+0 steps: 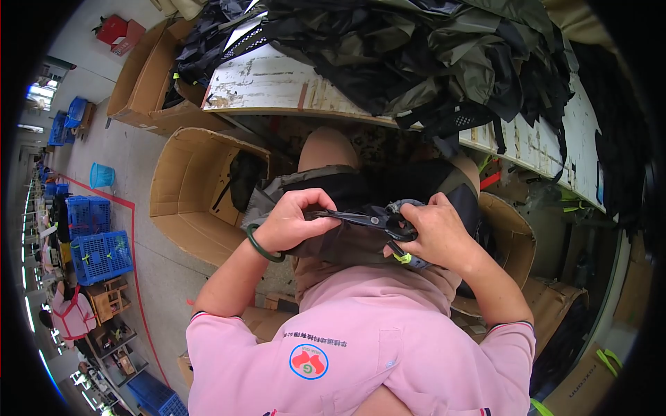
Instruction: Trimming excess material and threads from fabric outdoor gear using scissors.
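Note:
My right hand (437,232) grips the handles of a pair of dark scissors (368,219), blades pointing left. My left hand (295,218) pinches a black and olive fabric piece (326,184) lying across my lap, its fingers curled at the blade tips. A green bangle (260,244) circles my left wrist. The fabric drapes over both knees, and part of it is hidden under my hands.
A worn white table (277,83) ahead carries a heap of dark fabric (444,55). Open cardboard boxes (187,187) stand on my left and another box (513,236) on my right. Blue crates (100,253) and a seated person (69,312) are far left.

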Motion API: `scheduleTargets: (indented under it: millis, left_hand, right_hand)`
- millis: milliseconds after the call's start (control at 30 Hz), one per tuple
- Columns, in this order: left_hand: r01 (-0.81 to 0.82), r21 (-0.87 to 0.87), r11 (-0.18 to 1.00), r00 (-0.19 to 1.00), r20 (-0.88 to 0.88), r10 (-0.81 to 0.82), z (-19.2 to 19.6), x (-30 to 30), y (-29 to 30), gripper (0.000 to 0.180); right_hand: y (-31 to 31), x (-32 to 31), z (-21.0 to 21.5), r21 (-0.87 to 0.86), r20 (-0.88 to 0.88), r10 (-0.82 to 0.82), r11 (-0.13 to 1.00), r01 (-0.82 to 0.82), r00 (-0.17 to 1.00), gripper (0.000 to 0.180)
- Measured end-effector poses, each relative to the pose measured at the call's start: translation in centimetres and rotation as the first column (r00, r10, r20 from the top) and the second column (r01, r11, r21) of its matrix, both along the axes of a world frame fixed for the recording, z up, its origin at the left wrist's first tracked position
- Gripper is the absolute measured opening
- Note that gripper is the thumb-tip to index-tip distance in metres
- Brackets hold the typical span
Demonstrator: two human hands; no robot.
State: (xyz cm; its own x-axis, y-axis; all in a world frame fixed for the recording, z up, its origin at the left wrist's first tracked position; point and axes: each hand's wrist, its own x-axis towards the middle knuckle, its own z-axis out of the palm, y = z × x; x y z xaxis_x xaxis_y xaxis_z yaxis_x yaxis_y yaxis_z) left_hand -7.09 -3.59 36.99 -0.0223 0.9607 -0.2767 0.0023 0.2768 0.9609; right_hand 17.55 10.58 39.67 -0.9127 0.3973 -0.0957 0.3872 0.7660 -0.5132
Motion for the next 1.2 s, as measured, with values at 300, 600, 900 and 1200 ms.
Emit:
scheduleTargets:
  millis: [300,600,900,1200]
  left_hand:
    - [-0.019,0.031,0.999,0.998,0.056,0.017,-0.4,0.3,-0.1,0.019]
    - [0.023,0.209,0.978,0.983,-0.185,0.017,-0.1,1.9,0.1,0.027]
    - [0.093,0.474,0.876,0.875,-0.458,0.155,0.9,2.4,-0.4,0.026]
    - [0.23,0.555,0.8,0.784,-0.592,0.186,0.4,2.8,-0.3,0.03]
  right_hand:
    - [0.0,0.5,-0.3,-0.092,-0.042,-0.062,0.994,0.058,0.997,0.052]
    - [-0.7,-4.7,0.5,-0.748,-0.22,-0.254,0.664,0.004,0.942,0.036]
    - [-0.7,-5.0,-0.7,-0.77,-0.202,-0.341,0.634,0.066,0.918,0.027]
    - [-1.5,-5.3,-0.1,-0.644,-0.303,-0.262,0.765,0.006,0.916,0.027]
